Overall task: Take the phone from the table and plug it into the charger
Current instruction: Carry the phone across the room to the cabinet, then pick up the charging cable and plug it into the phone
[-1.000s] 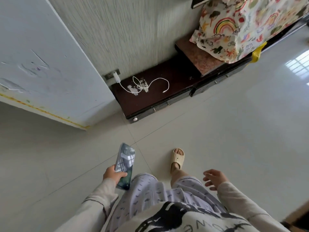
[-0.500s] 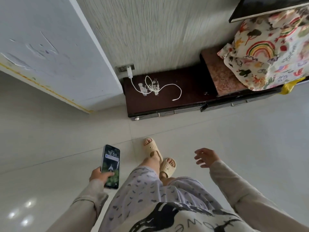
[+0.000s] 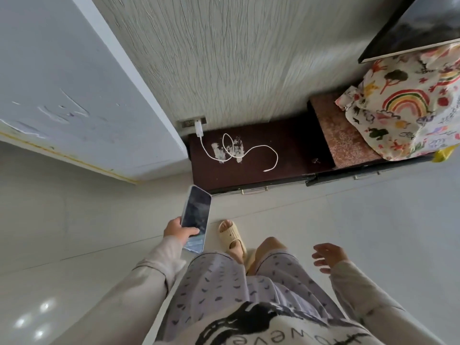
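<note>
While my left hand (image 3: 177,230) grips the phone (image 3: 195,218) by its lower half, screen up, thumb across the glass, my right hand (image 3: 328,257) hangs empty with fingers loosely spread. That free hand should do the fine work, I think. The phone is in the air over the floor, just short of the table's front edge. To do this well I should crouch close before reaching, so neither arm is stretched. On the table (image 3: 293,143), the cable (image 3: 249,151) loops from the charger (image 3: 198,129) at the back left corner and ends with its plug (image 3: 266,170) lying near the front edge, about the middle. I'd pinch that plug close behind its tip with my right hand, turn the phone's port toward it, and push straight in, not at an angle. I can't see the port from here.
</note>
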Demonstrator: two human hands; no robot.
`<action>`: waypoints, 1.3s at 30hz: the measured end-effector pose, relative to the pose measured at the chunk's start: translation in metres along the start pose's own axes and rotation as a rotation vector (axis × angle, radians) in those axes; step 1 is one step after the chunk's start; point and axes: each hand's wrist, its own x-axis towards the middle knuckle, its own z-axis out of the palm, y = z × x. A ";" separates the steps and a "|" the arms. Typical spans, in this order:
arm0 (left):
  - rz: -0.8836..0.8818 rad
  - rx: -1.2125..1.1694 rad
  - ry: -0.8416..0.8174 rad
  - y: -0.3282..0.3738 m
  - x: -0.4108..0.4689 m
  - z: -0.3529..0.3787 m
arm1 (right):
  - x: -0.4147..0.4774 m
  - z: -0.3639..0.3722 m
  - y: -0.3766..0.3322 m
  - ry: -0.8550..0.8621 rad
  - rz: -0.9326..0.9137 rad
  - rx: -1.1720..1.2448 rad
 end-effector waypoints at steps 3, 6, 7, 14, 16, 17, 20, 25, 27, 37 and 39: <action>-0.004 -0.049 -0.018 0.020 0.009 0.001 | 0.004 -0.005 -0.017 0.004 0.024 -0.043; -0.027 -0.085 -0.017 0.027 0.016 0.003 | 0.011 -0.002 -0.031 -0.005 0.033 -0.083; -0.033 -0.091 -0.015 0.027 0.017 0.004 | 0.009 0.001 -0.034 -0.017 0.040 -0.094; -0.208 -0.106 0.007 0.015 0.028 0.015 | 0.039 0.017 -0.091 -0.119 0.008 -0.247; -0.250 -0.123 0.008 0.012 0.034 0.020 | 0.052 0.023 -0.108 -0.145 -0.008 -0.304; -0.265 -0.133 0.014 0.012 0.037 0.023 | 0.059 0.025 -0.115 -0.156 -0.017 -0.333; -0.285 -0.149 0.022 0.015 0.050 0.033 | 0.086 0.032 -0.138 -0.189 -0.040 -0.446; -0.277 -0.222 0.008 0.027 0.092 0.062 | 0.149 0.048 -0.166 -0.187 -0.058 -0.576; -0.270 -0.247 -0.008 0.032 0.115 0.077 | 0.182 0.057 -0.175 -0.178 -0.054 -0.592; -0.233 -0.372 -0.079 0.045 0.246 0.141 | 0.328 0.130 -0.193 -0.053 -0.265 -0.762; -0.240 -0.418 -0.097 0.044 0.265 0.150 | 0.348 0.141 -0.192 0.071 -0.425 -0.874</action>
